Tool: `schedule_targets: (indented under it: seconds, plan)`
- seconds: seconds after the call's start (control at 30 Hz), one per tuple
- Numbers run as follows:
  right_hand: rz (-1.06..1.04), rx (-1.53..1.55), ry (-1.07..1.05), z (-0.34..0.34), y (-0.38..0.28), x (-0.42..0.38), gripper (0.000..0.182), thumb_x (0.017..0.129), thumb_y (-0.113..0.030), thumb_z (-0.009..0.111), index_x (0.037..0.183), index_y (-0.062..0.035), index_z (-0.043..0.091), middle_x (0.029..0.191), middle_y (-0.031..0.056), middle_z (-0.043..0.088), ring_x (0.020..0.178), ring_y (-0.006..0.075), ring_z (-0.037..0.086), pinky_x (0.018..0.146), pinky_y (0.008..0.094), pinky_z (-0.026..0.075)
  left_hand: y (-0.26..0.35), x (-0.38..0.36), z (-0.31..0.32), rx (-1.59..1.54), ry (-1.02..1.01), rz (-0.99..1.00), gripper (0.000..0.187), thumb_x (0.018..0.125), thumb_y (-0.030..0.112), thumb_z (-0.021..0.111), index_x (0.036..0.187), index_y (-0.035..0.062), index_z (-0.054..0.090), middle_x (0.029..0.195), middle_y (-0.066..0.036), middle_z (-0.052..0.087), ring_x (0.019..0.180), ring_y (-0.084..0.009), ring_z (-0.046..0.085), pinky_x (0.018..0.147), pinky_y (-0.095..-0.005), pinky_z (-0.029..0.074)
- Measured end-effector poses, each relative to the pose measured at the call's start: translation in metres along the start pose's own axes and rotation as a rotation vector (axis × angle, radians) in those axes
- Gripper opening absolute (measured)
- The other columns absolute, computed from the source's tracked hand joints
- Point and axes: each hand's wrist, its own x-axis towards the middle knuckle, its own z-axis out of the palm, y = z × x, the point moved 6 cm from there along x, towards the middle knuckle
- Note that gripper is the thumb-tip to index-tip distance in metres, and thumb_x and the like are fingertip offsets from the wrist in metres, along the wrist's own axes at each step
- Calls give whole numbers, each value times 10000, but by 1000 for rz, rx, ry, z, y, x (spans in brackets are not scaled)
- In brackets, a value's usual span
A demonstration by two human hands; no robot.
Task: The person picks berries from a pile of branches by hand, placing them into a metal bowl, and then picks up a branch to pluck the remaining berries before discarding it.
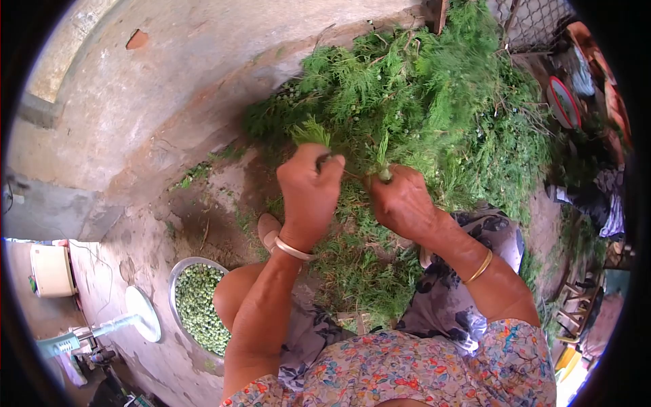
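Note:
My left hand (308,186) is closed, with a feathery green sprig (312,132) sticking out above its knuckles. Close beside it, my right hand (403,203) pinches an evergreen sprig (383,152) between thumb and fingers. A thin stem appears to run between the two hands. Both are raised above the ground, in front of a large heap of cut evergreen branches (413,88). To the left of my knee sits a metal basin (173,285) filled with small green cones (200,305). Exactly what lies inside my fingers is partly hidden.
A rough wall (183,74) rises behind the heap. On the left stand a pale fan (141,315) and a cream-coloured box (53,270). A red-rimmed basin (564,102) leans at the far right. Loose green sprigs (363,278) litter the ground between my feet.

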Motion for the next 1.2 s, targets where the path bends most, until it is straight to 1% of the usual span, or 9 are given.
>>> schedule_targets:
  seconds: [0.07, 0.17, 0.2, 0.27, 0.4, 0.5, 0.7, 0.97, 1.2]
  plan:
    - [57, 162, 110, -14, 0, 5, 214, 636, -38, 618, 847, -5, 602, 665, 158, 568, 637, 326, 575, 593, 403, 469, -22, 0, 2, -542, -28, -453, 108, 799, 65, 647, 869, -6, 604, 681, -61, 596, 513, -116, 521, 417, -221, 385]
    - [168, 570, 140, -17, 8, 8, 105, 704, -5, 602, 809, 3, 601, 608, 183, 544, 579, 366, 559, 515, 405, 442, -21, 0, 3, -920, -14, -671, 106, 809, 75, 628, 830, -19, 585, 693, -62, 591, 530, -107, 503, 420, -205, 348]
    - [171, 569, 141, -19, 8, 10, 105, 704, -5, 602, 809, 3, 601, 608, 183, 544, 579, 366, 559, 515, 405, 442, -22, 0, 2, -920, -17, -671, 106, 809, 75, 628, 830, -19, 585, 693, -62, 591, 530, -107, 503, 420, -205, 348]
    - [224, 778, 64, -15, 11, 12, 54, 791, -8, 587, 832, 25, 596, 579, 135, 509, 492, 202, 467, 477, 343, 363, -25, 0, 5, -1083, -19, -727, 112, 830, 92, 608, 863, -10, 578, 702, -84, 580, 531, -113, 497, 411, -190, 344]
    - [390, 895, 32, -14, 24, 6, 98, 814, -64, 624, 773, 21, 600, 555, 110, 512, 490, 175, 463, 481, 344, 375, -50, 17, -17, -1455, -46, -775, 178, 917, 190, 529, 990, 28, 547, 759, -86, 532, 564, -136, 489, 380, -212, 359]
    - [449, 1169, 43, -13, 36, 4, 137, 843, -93, 630, 776, 23, 600, 582, -13, 473, 555, 67, 380, 496, 291, 357, -41, 27, -35, -1517, -163, -664, 171, 923, 193, 522, 989, 39, 551, 776, -107, 545, 578, -148, 509, 388, -211, 377]
    - [702, 1458, 137, -12, 44, -2, 152, 842, -133, 668, 866, 16, 654, 696, -65, 537, 673, 41, 451, 623, 236, 396, -25, -12, 4, -1320, -302, -740, 174, 900, 191, 559, 942, 22, 569, 798, -137, 599, 607, -157, 559, 407, -209, 400]
    - [534, 1298, 63, -19, 35, 7, 163, 827, -129, 675, 885, 23, 662, 689, -3, 578, 673, 56, 478, 617, 254, 414, -5, -27, 21, -989, -371, -755, 251, 781, 86, 697, 986, -29, 606, 737, -74, 631, 564, -103, 551, 435, -209, 398]
    - [504, 1118, -122, -19, 27, 9, 120, 809, -84, 669, 841, 31, 653, 668, -14, 560, 625, 43, 456, 541, 243, 377, 2, -17, 12, -454, -381, -370, 146, 746, 30, 705, 850, -35, 626, 721, -48, 620, 562, -74, 534, 460, -207, 389]
